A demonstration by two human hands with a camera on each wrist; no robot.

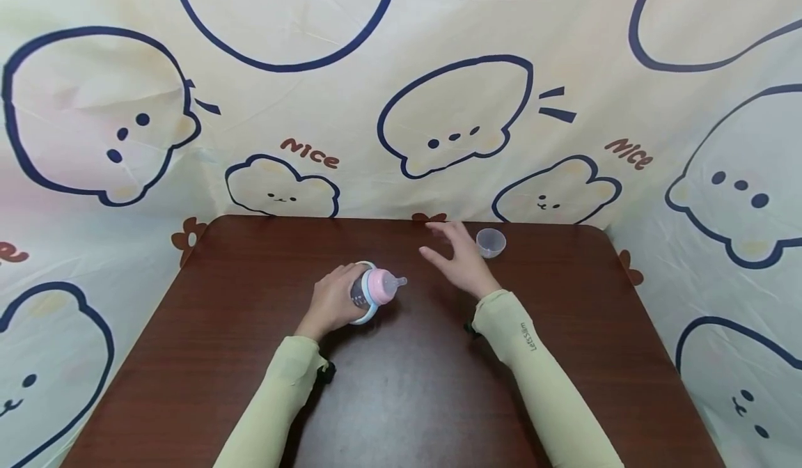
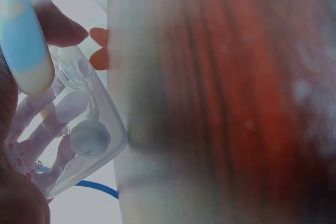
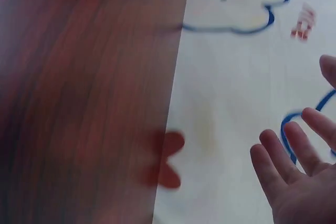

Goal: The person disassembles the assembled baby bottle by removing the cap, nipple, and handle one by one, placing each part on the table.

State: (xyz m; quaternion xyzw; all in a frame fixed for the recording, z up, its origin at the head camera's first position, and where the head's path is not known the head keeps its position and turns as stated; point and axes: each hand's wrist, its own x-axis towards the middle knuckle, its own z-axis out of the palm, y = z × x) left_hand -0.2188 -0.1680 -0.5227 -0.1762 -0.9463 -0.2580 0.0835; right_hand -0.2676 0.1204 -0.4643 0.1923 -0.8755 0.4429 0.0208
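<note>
My left hand [image 1: 333, 299] grips a baby bottle [image 1: 379, 287] round its clear body, the bottle tilted with its teat pointing right. It has a pink collar and pale blue handles; in the left wrist view a blue handle [image 2: 23, 40] and the see-through body [image 2: 107, 129] with a weighted straw inside show. My right hand [image 1: 462, 259] hovers over the table with fingers spread and nothing in them; the right wrist view shows the same spread fingers [image 3: 286, 153]. Just right of that hand a small clear cup [image 1: 491, 243] stands near the table's far edge.
The dark brown wooden table [image 1: 401, 398] reaches back to a cream curtain [image 1: 357, 120] printed with cartoon outlines, which hangs behind and on both sides.
</note>
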